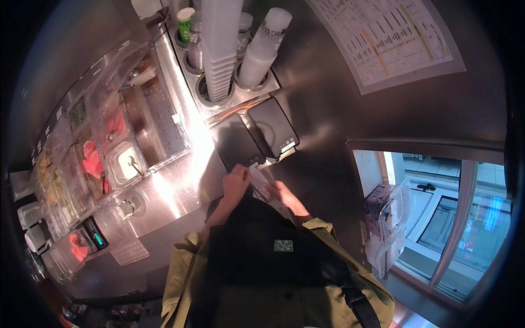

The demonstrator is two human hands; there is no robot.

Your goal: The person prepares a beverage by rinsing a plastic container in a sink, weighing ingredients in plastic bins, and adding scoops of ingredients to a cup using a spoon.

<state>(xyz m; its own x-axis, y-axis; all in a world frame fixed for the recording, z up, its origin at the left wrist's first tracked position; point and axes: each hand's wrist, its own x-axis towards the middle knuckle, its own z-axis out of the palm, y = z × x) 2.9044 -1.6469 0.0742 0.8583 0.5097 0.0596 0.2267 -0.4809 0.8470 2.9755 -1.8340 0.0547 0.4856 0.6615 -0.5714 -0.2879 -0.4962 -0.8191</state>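
Two black box-shaped devices, which look like label printers, sit side by side on the steel counter. A white printed paper strip (259,181) hangs at the front of the left printer (238,139). My right hand (284,193) pinches the lower right part of this strip between thumb and fingers. My left hand (236,183) is curled at the left printer's front edge, close to the strip's upper end; whether its fingertips grip the paper cannot be told. The right printer (272,125) has a lit white patch at its front corner, with white paper below it.
Beyond the printers, a steel cup holder (227,107) carries stacked clear cups (264,45) and square tubs (221,49). Cut-fruit containers (92,158) fill the left counter, near a digital scale (95,234). A sliding window (451,221) and lidded box (383,213) are at right.
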